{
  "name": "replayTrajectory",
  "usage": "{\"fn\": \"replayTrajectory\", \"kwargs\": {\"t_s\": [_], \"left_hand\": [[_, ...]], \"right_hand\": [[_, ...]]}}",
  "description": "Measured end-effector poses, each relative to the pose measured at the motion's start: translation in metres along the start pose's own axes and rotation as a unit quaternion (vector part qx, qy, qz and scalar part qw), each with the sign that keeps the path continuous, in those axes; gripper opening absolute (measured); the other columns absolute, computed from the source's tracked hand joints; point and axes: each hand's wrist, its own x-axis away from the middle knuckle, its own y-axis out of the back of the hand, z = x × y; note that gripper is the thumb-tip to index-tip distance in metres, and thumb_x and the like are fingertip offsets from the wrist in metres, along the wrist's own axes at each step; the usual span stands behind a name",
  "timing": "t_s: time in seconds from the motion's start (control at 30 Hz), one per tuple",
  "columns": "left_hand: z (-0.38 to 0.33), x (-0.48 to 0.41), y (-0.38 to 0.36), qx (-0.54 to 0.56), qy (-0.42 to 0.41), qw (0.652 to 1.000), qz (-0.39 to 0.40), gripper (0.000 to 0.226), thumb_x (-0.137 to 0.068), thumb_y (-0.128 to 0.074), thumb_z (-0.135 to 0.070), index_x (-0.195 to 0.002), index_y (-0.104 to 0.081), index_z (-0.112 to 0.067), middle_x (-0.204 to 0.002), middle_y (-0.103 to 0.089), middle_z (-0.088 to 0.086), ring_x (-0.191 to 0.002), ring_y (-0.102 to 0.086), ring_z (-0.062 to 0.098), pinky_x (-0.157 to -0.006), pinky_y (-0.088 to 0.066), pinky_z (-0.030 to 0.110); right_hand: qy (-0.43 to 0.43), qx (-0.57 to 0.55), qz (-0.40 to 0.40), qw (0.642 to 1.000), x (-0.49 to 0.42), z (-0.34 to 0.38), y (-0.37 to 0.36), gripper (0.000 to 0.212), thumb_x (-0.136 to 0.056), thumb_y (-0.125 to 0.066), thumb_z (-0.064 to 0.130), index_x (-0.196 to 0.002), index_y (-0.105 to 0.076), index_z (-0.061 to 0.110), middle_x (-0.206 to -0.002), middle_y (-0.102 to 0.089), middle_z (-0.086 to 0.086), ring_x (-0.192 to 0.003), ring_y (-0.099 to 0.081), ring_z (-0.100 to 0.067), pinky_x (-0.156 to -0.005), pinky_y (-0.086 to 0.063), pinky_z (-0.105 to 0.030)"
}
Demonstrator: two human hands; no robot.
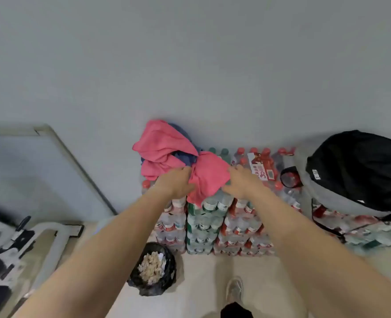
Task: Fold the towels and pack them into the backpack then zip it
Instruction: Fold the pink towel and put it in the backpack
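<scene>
A pink towel (209, 173) hangs crumpled over the top of stacked water-bottle packs (203, 221). My left hand (178, 182) grips its left edge and my right hand (240, 180) grips its right edge. Behind it, against the wall, lies a heap of another pink towel (160, 145) with a blue towel (185, 157) partly hidden inside it. A black and grey backpack (359, 171) lies on the bottle packs at the right, well apart from both hands.
A grey wall rises right behind the bottle stack. On the floor at the stack's left foot stands a black bin bag (153, 269) full of scraps. A whiteboard frame (79, 161) and dark equipment (8, 246) occupy the left. My shoe (234, 288) shows below.
</scene>
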Motion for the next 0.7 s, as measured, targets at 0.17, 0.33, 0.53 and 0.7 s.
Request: {"fn": "replayTrajectory", "kwargs": {"t_s": [0.17,0.33,0.53,0.7], "left_hand": [[0.018,-0.056,0.025,0.062,0.139,0.983,-0.101,0.032,-0.086,-0.053,-0.032,-0.115,-0.056,-0.018,-0.118,-0.058,0.004,-0.098,-0.059,0.030,-0.071,-0.043,0.036],[0.059,-0.081,0.026,-0.005,0.238,0.957,-0.164,0.052,-0.084,-0.060,-0.024,-0.134,-0.047,-0.017,-0.136,-0.041,0.011,-0.123,-0.041,0.036,-0.082,-0.048,0.047],[0.099,-0.090,0.016,0.016,0.215,0.963,-0.164,0.038,-0.086,-0.062,-0.028,-0.123,-0.061,-0.021,-0.125,-0.054,0.006,-0.110,-0.049,0.035,-0.081,-0.050,0.045],[0.111,-0.089,0.031,0.063,0.156,0.963,-0.211,0.017,-0.091,-0.060,-0.032,-0.101,-0.071,-0.024,-0.100,-0.064,-0.002,-0.094,-0.058,0.024,-0.070,-0.046,0.035]], "right_hand": [[0.101,-0.022,0.018,0.995,-0.100,0.016,0.031,0.053,-0.084,-0.055,0.037,-0.131,-0.048,0.014,-0.126,-0.053,-0.017,-0.116,-0.054,-0.040,-0.092,-0.049,-0.049],[0.176,-0.052,0.026,0.983,-0.167,0.053,0.021,0.058,-0.087,-0.061,0.034,-0.139,-0.044,0.014,-0.130,-0.048,-0.020,-0.118,-0.051,-0.041,-0.094,-0.047,-0.046],[0.182,-0.072,-0.056,0.979,-0.193,0.079,-0.006,0.045,-0.090,-0.061,0.034,-0.133,-0.051,0.026,-0.120,-0.050,-0.008,-0.108,-0.054,-0.032,-0.082,-0.051,-0.044],[0.211,-0.112,-0.046,0.970,-0.205,0.076,0.016,0.029,-0.094,-0.059,0.026,-0.121,-0.066,0.022,-0.118,-0.065,-0.005,-0.107,-0.060,-0.030,-0.086,-0.050,-0.041]]}}
